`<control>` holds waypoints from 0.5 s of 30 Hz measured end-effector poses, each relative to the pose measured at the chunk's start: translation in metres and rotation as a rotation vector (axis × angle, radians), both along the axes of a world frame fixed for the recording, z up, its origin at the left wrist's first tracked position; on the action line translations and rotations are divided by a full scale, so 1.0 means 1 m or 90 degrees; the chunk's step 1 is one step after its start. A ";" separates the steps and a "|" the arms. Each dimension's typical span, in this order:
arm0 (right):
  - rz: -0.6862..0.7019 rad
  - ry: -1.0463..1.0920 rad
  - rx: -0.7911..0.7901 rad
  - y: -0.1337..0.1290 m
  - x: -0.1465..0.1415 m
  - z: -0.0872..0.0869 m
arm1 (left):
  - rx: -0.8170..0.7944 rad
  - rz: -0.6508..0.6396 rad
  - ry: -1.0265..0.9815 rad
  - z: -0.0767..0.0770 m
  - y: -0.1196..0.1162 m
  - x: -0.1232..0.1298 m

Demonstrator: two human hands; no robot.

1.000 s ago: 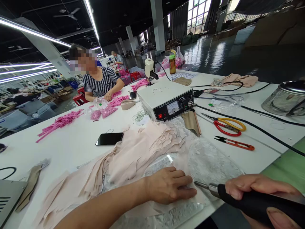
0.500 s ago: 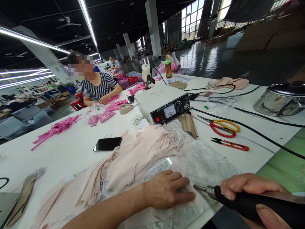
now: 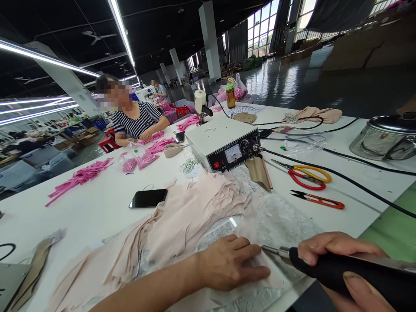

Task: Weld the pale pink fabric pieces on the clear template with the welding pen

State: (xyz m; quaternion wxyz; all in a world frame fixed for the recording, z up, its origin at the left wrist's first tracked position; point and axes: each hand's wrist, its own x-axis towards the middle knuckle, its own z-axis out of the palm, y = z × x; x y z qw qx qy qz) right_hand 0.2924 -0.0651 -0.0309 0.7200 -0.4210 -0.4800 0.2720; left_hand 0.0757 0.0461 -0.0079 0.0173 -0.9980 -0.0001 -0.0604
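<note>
Since a second ago the metal tip of the black-handled tool (image 3: 341,271) has crept leftward until it all but meets the fingertips of the left hand (image 3: 232,264), while the view itself has tipped down slightly so that everything on the tabletop (image 3: 97,203) sits lower in view. That left hand lies flat, fingers loosely spread and grasping nothing, pressing a pale pink fabric piece (image 3: 263,277) onto a textured clear mat (image 3: 282,221). The right hand (image 3: 344,255) is clenched around the tool's black handle, thumb underneath, fingers over the top.

Just beyond the left hand a heap of pale pink fabric pieces (image 3: 191,212) spreads away to its left. Past that heap lies a dark phone (image 3: 148,198). Farther out, ahead of both hands, stands a white control box (image 3: 222,145) with a dial and knobs; a black cable (image 3: 341,173) runs from it across to the right. Beyond the right hand lie red-and-yellow scissors (image 3: 305,175) and, nearer, orange thread snips (image 3: 320,200). Well to the far left, a seated person in a striped shirt (image 3: 136,119) handles pink strips (image 3: 79,177).
</note>
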 end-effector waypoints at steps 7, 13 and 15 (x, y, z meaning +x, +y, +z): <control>-0.007 -0.011 0.017 0.008 -0.003 0.010 | 0.010 -0.002 0.001 -0.002 0.001 0.000; -0.028 0.041 0.017 0.009 -0.004 0.020 | 0.012 -0.003 -0.009 -0.004 0.001 -0.001; -0.015 0.060 0.015 0.006 -0.001 0.011 | 0.012 -0.002 -0.014 -0.004 0.001 -0.001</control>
